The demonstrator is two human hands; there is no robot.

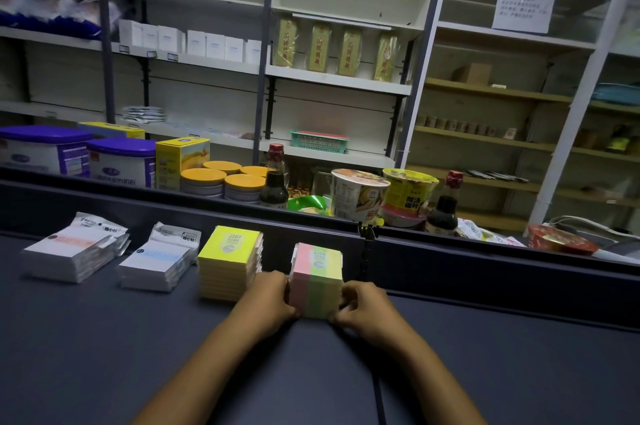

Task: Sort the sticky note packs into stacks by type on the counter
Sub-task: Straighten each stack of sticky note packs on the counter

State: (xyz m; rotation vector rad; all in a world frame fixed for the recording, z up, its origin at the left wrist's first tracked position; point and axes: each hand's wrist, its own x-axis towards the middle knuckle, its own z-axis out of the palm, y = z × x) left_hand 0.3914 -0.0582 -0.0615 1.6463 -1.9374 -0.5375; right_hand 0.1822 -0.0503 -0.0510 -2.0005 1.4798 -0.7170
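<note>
Left hand (268, 296): curled against the left side of the pink, green and yellow striped stack (317, 281), fingers closed on its edge. Right hand (360, 307): curled likewise on the right side, fingertips pinching the lower corner. The two hands pressed the stack between them, by my reading to square its packs into one even column.

Striped stack: several flat rectangular packs, glossy wrapper, pastel bands, top label reading 2209; it stood on the dark matte counter (138, 355), just in front of the raised back rail.

Yellow stack (229, 263): just beside the left hand, taller, label 2207, paper edges showing as fine layers, upper packs slightly offset.

White packs with blue band (156, 263): further left, in crinkled clear sleeves with header flaps, leaning rather than flush.

White packs with orange band (71, 251): furthest left, same sleeve type, fanned loosely.

Four types lay in a row, each apart from the next, so the sorting looked nearly done.

Beyond the rail: noodle cups (358, 192), soy sauce bottles (274, 178), tins.
</note>
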